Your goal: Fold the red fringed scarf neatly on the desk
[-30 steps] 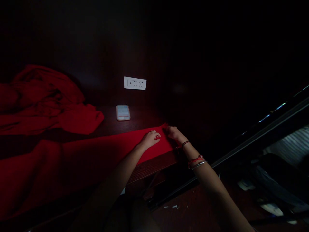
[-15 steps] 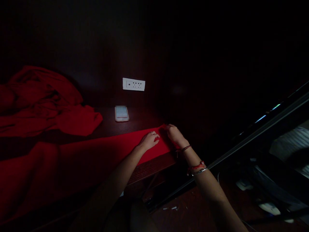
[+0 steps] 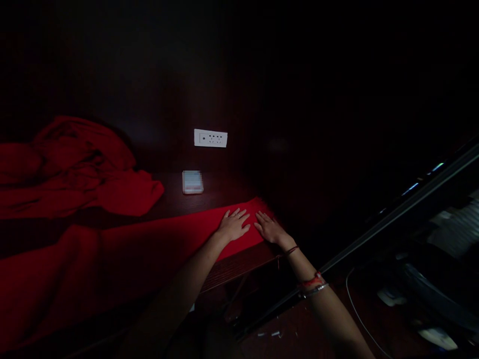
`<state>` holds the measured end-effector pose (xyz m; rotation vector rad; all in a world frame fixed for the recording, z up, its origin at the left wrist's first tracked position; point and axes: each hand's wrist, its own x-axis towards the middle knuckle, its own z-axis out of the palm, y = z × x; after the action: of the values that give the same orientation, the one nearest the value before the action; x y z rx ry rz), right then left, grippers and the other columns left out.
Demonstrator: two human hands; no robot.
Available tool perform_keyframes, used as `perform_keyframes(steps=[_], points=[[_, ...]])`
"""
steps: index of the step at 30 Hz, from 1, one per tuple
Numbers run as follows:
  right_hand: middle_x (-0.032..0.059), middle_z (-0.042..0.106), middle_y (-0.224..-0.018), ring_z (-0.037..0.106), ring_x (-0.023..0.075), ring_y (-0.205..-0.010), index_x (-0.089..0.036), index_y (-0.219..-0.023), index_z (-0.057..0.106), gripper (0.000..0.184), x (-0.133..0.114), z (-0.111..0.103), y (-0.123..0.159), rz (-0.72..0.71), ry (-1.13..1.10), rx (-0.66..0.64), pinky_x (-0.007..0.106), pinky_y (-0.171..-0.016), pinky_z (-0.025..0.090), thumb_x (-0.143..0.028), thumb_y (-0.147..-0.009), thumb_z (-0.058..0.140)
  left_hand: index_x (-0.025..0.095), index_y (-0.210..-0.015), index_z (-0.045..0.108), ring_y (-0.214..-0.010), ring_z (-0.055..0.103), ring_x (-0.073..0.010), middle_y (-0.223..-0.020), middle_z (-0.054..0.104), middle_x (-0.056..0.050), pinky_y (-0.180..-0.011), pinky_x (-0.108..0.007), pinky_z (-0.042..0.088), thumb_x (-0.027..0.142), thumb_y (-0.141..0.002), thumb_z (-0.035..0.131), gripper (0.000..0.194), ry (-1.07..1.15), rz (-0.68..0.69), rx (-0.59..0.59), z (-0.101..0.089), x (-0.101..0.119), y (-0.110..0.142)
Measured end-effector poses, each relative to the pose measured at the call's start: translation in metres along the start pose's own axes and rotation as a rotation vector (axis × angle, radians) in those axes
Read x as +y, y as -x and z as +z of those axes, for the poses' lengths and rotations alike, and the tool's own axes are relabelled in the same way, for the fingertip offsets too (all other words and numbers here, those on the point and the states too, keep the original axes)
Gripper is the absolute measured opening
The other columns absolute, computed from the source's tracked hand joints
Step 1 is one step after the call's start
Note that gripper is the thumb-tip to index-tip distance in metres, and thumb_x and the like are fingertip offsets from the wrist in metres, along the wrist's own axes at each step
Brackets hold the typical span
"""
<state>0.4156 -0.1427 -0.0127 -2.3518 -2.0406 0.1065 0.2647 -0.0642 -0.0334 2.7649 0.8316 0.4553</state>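
A long strip of red cloth (image 3: 157,239) lies along the dark wooden surface, its right end flat near the corner. My left hand (image 3: 234,225) rests on it with fingers spread, a ring on one finger. Close to the cloth's right end, my right hand (image 3: 270,228) also lies palm down, fingers stretched out. Neither hand grips anything. Bracelets circle my right wrist and forearm. A crumpled heap of red cloth (image 3: 123,192) sits farther back on the left.
A small pale square item (image 3: 192,182), its face blurred, lies behind the strip. Above it a white socket plate (image 3: 210,138) is fixed to the dark wall. At right a dark metal-edged frame (image 3: 359,244) slants past; shoes (image 3: 436,338) and a white cable (image 3: 355,306) are on the floor.
My right hand has let go of the cloth's far right corner and come nearer, now flat. My left hand's fingers have spread out. The view has shifted slightly.
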Motion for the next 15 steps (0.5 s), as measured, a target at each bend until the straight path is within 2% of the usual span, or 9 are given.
perform_keyframes(steps=[2,5,8,10,12,15], points=[[0.0086,0.015,-0.137,0.013,0.0196,-0.124,-0.012,-0.131,0.017,0.055,0.002,0.002,0.002,0.075,-0.026,-0.073,0.038,-0.099,0.015,-0.042,-0.085,0.019,0.025,-0.120,0.039,-0.120,0.026,-0.0229,-0.130,0.034,-0.004,-0.095,-0.046,0.018,0.038,-0.080,0.037,0.042,-0.010,-0.005,-0.026,-0.001,0.001,0.000],[0.0133,0.014,-0.136,0.012,0.0218,-0.124,-0.005,-0.130,0.019,0.057,0.004,0.004,0.004,0.193,0.003,0.034,0.038,-0.099,0.014,-0.040,-0.086,0.018,0.023,-0.121,0.038,-0.120,0.025,-0.0228,-0.131,0.032,-0.005,-0.096,-0.046,0.017,0.037,-0.081,0.035,0.043,-0.016,-0.004,-0.044,-0.003,0.000,0.001],[0.0112,0.014,-0.137,0.010,0.0196,-0.125,-0.008,-0.131,0.018,0.055,0.002,0.007,0.008,0.113,0.024,0.147,0.037,-0.099,0.011,-0.039,-0.086,0.018,0.022,-0.121,0.039,-0.120,0.026,-0.0226,-0.130,0.034,-0.006,-0.095,-0.046,0.019,0.039,-0.081,0.036,0.043,-0.008,0.018,-0.016,-0.002,-0.002,0.002],[0.0085,0.015,-0.137,0.011,0.0174,-0.125,-0.012,-0.131,0.017,0.053,0.000,0.011,0.012,0.055,0.007,0.100,0.037,-0.100,0.011,-0.040,-0.086,0.016,0.020,-0.120,0.039,-0.119,0.027,-0.0219,-0.129,0.035,-0.007,-0.095,-0.044,0.020,0.039,-0.082,0.035,0.043,-0.020,0.030,0.019,0.000,-0.003,0.003],[0.0091,0.017,-0.136,0.013,0.0180,-0.124,-0.011,-0.131,0.019,0.054,0.000,0.014,0.015,0.085,-0.003,0.049,0.037,-0.099,0.012,-0.040,-0.086,0.016,0.018,-0.120,0.040,-0.119,0.028,-0.0220,-0.129,0.035,-0.009,-0.095,-0.043,0.021,0.038,-0.082,0.034,0.043,-0.047,0.013,0.041,-0.001,-0.002,0.005],[0.0151,0.021,-0.134,0.015,0.0225,-0.124,-0.003,-0.128,0.025,0.058,0.001,0.013,0.016,0.170,0.039,0.125,0.037,-0.099,0.013,-0.041,-0.085,0.020,0.016,-0.119,0.041,-0.119,0.027,-0.0241,-0.129,0.034,-0.011,-0.095,-0.044,0.022,0.040,-0.083,0.034,0.045,-0.081,-0.034,0.023,-0.009,0.000,0.014]])
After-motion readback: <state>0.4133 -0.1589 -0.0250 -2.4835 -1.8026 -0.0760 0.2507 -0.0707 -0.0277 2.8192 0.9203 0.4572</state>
